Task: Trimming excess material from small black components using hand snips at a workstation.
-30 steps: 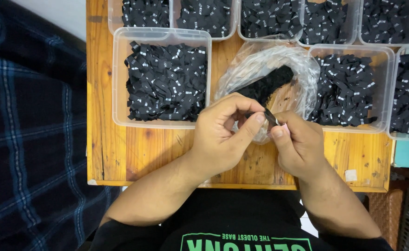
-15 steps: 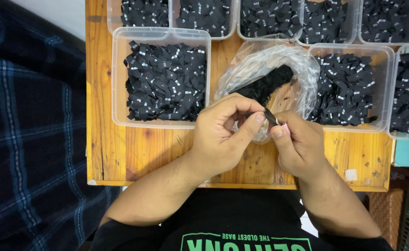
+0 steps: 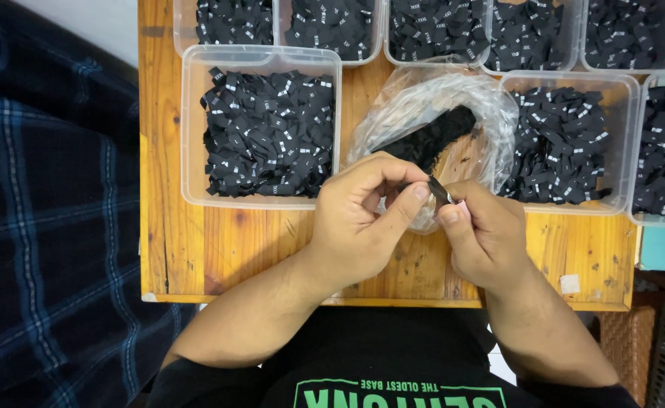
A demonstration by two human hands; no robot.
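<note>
Two hands, one small black woven label pinched between them: left hand thumb and forefinger clamped on it, right hand fingers closed on its other end. Held just above the orange wooden desk, in front of one crumpled clear plastic bag with a dark bundle of labels inside. Eight clear plastic tubs in view: five along the far edge, three nearer. Near left tub, near right tub, far right tub, all full of loose black labels.
</note>
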